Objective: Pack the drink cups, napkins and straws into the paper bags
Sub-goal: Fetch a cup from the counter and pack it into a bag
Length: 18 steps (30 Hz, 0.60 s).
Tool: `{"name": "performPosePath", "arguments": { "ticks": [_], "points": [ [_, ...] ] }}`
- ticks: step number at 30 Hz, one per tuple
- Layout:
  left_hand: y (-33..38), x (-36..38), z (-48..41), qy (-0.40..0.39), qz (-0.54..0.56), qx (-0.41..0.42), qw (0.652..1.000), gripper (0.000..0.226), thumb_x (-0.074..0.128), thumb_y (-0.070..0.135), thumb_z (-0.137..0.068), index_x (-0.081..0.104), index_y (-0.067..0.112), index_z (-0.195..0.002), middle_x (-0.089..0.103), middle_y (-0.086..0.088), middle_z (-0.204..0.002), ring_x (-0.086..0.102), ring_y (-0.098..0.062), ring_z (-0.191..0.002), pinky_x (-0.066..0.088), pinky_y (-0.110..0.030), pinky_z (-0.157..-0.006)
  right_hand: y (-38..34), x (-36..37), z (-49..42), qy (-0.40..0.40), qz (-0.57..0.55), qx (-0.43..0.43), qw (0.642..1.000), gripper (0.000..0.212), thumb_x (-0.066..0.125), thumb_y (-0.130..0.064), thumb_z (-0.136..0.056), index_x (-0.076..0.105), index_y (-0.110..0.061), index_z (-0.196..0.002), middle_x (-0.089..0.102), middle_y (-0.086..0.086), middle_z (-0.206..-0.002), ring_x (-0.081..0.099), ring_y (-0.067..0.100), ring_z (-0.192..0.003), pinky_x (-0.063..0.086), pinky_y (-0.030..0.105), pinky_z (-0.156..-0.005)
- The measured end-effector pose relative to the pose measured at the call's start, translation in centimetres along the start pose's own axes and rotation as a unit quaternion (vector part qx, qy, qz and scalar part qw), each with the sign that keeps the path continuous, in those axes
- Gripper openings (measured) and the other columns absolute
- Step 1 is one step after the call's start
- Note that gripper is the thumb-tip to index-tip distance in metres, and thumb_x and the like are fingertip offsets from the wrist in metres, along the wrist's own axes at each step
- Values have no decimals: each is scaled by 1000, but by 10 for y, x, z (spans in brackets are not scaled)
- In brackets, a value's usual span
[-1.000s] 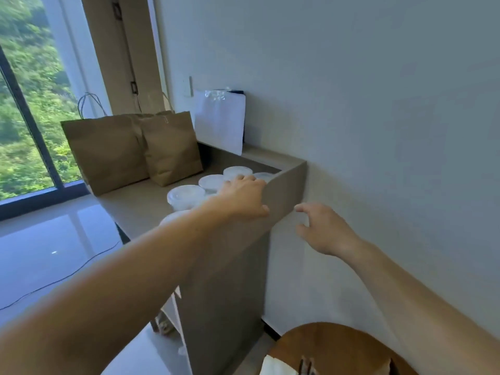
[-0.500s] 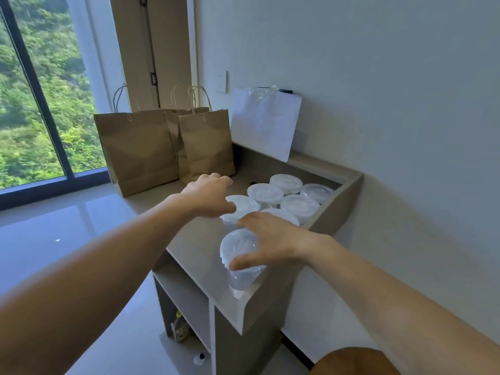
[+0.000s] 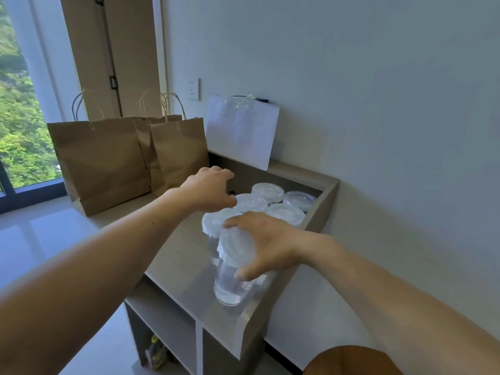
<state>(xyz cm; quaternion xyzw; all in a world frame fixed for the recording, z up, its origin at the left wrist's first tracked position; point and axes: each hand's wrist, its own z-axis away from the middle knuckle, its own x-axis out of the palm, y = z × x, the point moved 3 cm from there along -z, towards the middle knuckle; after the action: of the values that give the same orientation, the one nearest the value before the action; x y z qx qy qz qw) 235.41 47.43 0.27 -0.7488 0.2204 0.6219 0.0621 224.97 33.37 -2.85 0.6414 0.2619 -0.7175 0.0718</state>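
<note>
Head view puts the front cup point(image 3: 230, 288) right under our right hand point(image 3: 270, 244). The cup stands upright on the surface point(image 3: 176, 261) with its long axis vertical, and the hand comes at it from above and from its right. Our fingers point(image 3: 233, 225) arch over the far rim of its lid point(image 3: 236, 247). The thumb point(image 3: 243, 274) meets the clear wall just below the lid on the near side, so we judge the right hand to be grasping the front cup, which is not yet lifted.

Our left hand point(image 3: 209, 189) hovers beyond the front cup, above the other cups point(image 3: 270, 192) packed behind it, with its fingers loosely curled down and grasping nothing. The right hand is plainly the nearer one. The paper bags point(image 3: 108, 161) stand upright well beyond the front cup and to its left, so the coming move looks like a lift and a carry away from us.

Half a second ago the right hand only lay over the lid; now its thumb sits lower on the cup wall. The left hand has gone a little farther back over the cups. A second ago neither hand had reached the front cup.
</note>
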Motion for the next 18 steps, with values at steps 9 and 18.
{"name": "performPosePath", "arguments": {
  "ticks": [9, 18],
  "points": [
    [84, -2, -29, 20, 21, 118, 993, 67, 61, 42, -85, 41, 21, -145, 46, -5, -144, 42, -28, -130, 42, -43, -99, 60, -89, 93, 183, -142, 111, 966, 91, 83, -54, -48, 49, -45, -132, 53, -28, -124, 47, -12, -119, 44, 19, -95],
    [240, 71, -19, -62, 30, 231, 970, 70, 60, 45, -81, 40, 23, -144, 45, -7, -142, 40, -29, -131, 41, -44, -100, 145, -75, 219, 197, -91, 273, 937, 100, 78, -60, -46, 46, -38, -138, 49, -20, -129, 48, 2, -122, 42, 24, -96]
  ]
}}
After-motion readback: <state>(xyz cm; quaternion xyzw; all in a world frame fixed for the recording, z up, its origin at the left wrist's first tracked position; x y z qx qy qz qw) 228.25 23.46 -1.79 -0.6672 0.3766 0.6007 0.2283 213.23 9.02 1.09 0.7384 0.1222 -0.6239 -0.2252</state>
